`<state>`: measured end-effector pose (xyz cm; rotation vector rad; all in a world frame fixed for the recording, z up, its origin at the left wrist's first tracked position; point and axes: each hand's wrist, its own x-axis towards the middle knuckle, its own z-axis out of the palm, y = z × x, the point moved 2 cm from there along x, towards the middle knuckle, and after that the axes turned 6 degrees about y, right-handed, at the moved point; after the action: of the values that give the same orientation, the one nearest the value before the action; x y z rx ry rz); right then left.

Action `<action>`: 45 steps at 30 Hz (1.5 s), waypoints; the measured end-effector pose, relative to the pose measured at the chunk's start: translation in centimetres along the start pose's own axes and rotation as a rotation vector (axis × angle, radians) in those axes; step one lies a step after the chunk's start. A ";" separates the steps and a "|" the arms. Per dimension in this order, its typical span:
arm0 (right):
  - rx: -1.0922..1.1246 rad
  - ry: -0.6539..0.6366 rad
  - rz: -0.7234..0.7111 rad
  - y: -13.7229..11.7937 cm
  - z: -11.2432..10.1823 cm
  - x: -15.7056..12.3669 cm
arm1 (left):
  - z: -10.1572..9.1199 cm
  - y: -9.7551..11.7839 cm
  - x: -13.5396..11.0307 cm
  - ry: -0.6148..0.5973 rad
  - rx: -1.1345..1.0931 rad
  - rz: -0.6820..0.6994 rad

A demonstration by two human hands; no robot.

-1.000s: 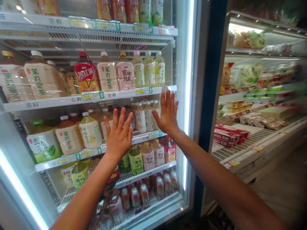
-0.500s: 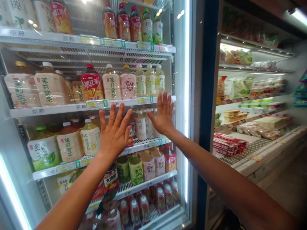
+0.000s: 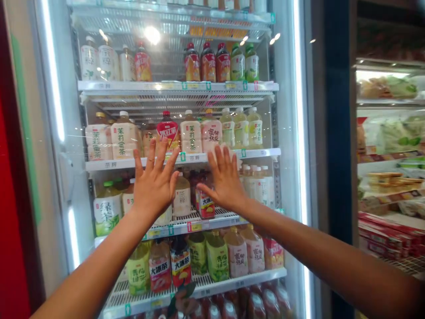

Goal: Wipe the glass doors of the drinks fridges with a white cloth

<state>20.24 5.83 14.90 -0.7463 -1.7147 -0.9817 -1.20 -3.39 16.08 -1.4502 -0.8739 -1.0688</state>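
Both my hands are raised in front of the glass door (image 3: 166,51) of a lit drinks fridge, palms forward. My left hand (image 3: 154,184) is open with fingers spread, and nothing is in it. Beside it, my right hand (image 3: 227,179) is also open and flat, its thumb held apart. A faint pale patch shows at its fingertips; I cannot make out what it is. Contact with the glass cannot be told for certain. Behind my fingers stand a red-labelled tea bottle (image 3: 168,128) and a pink-labelled bottle (image 3: 211,135). A dark iced tea bottle (image 3: 207,207) is partly hidden by my right hand.
Several shelves of bottles fill the fridge, including green tea bottles (image 3: 217,257) lower down. A bright light strip (image 3: 300,133) runs down the right side. Further right is a dark pillar (image 3: 338,133), then an open chiller with packaged food (image 3: 392,181). A red panel (image 3: 13,199) stands at far left.
The view has shifted left and back, so more of the fridge shows. My right hand has moved left and down across the front, closer to my left hand. Both hands stay open.
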 end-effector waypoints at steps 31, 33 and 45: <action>0.137 0.000 -0.297 -13.0 2.3 9.5 | -5.1 -10.3 -3.9 -0.066 0.214 -0.077; 0.124 0.020 -0.203 -13.0 2.1 12.1 | -5.4 -10.6 -3.9 -0.067 0.214 -0.090; 0.103 0.009 -0.276 -11.7 1.8 12.5 | -5.9 -10.9 -3.9 -0.081 0.230 -0.087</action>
<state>5.66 2.20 23.23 -0.4444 -1.8785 -1.0707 -13.53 -7.42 16.10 -1.2795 -1.0895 -0.9449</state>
